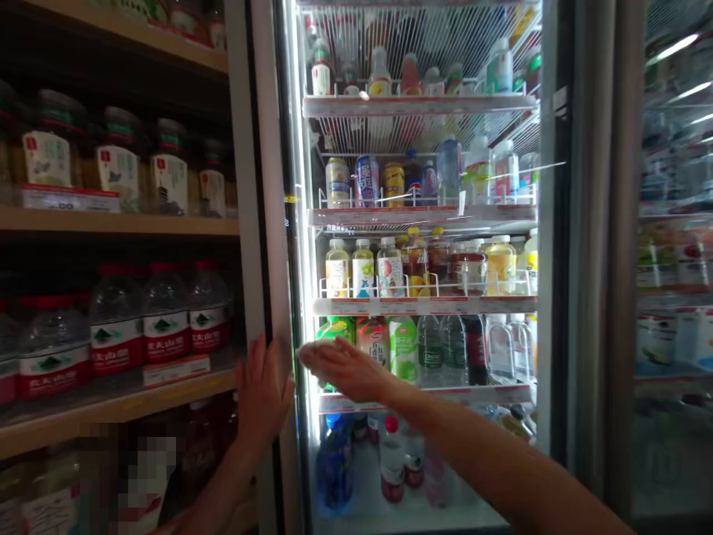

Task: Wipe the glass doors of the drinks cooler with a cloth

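Observation:
My left hand (264, 390) is raised with its fingers stretched upward, at the metal frame (264, 245) between the wooden shelves and the lit drinks fridge (420, 108). It seems to rest against that frame. My right hand (345, 365) reaches across to the left edge of the fridge, fingers held out flat, with nothing in it. Behind it are a green bottle (337, 327), a red-labelled bottle (372, 338) and a light-green bottle (403, 349). I cannot tell whether the right fingertips touch the glass or door edge.
Wooden shelves (128, 223) on the left hold dark-capped bottles (119, 160) and red-capped water bottles (116, 319). Several fridge racks carry cans (368, 180) and bottles. Another glass-fronted fridge (674, 297) stands at the right, past a metal post (593, 260).

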`<action>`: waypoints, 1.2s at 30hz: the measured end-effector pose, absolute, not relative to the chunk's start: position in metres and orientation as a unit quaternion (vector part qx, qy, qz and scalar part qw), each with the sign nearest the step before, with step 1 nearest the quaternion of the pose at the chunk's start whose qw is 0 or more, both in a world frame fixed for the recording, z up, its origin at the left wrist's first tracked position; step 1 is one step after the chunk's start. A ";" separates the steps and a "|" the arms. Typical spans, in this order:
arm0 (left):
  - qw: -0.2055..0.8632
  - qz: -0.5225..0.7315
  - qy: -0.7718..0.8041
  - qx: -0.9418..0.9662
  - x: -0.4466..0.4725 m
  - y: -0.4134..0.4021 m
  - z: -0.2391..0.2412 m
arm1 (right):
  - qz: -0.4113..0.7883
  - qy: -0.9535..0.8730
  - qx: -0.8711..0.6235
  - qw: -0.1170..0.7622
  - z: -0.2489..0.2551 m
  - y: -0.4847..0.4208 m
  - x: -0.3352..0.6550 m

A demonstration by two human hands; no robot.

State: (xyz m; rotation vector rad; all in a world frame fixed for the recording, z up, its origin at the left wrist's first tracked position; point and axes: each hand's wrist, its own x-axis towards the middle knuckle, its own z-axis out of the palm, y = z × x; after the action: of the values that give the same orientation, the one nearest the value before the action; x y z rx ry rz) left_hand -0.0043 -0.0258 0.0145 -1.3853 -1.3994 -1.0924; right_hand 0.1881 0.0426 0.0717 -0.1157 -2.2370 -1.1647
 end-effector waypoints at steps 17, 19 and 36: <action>0.467 -0.496 -0.480 -0.552 0.040 0.009 0.135 | -0.406 -0.753 -0.227 0.465 0.204 0.064 0.212; 0.472 -0.492 -0.479 -0.553 0.038 0.010 0.136 | -0.415 -0.752 -0.213 0.466 0.203 0.065 0.210; 0.459 -0.493 -0.471 -0.569 0.071 0.033 0.173 | -0.442 -0.715 -0.257 0.477 0.204 0.088 0.330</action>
State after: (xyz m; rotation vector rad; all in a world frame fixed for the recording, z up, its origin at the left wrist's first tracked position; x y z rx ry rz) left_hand 0.0706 0.0332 0.1731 -1.4025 -1.1602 -1.2143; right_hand 0.3301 0.0881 0.2037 -0.6271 -1.7461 -1.0803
